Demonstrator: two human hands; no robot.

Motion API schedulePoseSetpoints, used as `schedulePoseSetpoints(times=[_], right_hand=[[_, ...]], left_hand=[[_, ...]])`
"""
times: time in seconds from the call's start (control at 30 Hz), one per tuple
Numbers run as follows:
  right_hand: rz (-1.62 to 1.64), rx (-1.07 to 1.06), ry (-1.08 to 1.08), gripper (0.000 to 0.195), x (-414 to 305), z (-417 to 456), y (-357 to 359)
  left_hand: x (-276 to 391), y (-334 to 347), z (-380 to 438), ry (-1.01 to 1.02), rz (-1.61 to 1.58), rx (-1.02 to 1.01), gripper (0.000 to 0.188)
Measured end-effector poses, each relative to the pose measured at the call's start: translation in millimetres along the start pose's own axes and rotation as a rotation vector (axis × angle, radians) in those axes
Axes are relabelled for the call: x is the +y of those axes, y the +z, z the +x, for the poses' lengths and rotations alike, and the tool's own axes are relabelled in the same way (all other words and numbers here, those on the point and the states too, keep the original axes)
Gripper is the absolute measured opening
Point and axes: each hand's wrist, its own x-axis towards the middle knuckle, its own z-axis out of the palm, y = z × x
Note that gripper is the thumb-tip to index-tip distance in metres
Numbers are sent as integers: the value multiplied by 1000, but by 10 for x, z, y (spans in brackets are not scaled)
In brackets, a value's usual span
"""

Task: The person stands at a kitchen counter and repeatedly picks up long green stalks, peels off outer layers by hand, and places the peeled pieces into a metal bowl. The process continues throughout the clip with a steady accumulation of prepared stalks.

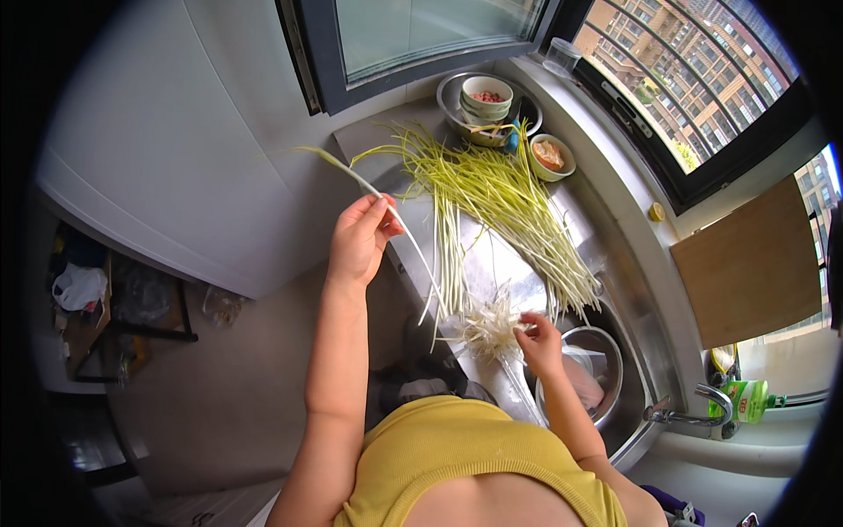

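My left hand (364,234) pinches a long pale stalk of yellow chives (416,245) between thumb and fingers, its leafy tip pointing up and left. On the steel counter a large heap of yellow chives (497,191) lies spread, with a smaller row of white stems (448,253) beside it. My right hand (541,339) is at the right edge of a pile of pale peelings (489,329), fingertips bent together; whether it pinches a shred cannot be told.
A steel bowl (446,109) holding stacked bowls stands at the back, near a small bowl with an orange-brown item (548,155). At right, the sink holds a metal basin (616,356) beside the faucet (714,395). A green bottle (751,400) and half a lemon (656,211) are near the window.
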Motion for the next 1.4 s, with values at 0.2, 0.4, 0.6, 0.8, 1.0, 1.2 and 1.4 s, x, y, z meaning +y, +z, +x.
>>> schedulePoseSetpoints(times=[0.2, 0.4, 0.6, 0.8, 1.0, 1.2, 1.4], right_hand=[[-141, -30, -259, 14, -541, 93, -191], [591, -489, -32, 22, -1202, 12, -222], [830, -635, 113, 20, -1428, -124, 16], [919, -666, 160, 22, -1305, -163, 38], [855, -563, 143, 22, -1091, -108, -16], [592, -147, 165, 18, -656, 421, -257], [522, 7, 49, 17, -161, 881, -411]], left_hand=[[-16, 250, -80, -77, -129, -115, 14], [-29, 560, -185, -45, -31, -137, 14], [4, 671, -278, 14, 198, -113, 13], [58, 598, -294, 40, 255, -80, 13], [-100, 574, -224, -30, 175, -62, 13], [-498, 341, 222, -166, 301, 83, 14], [-962, 456, 699, -251, 373, -50, 17]])
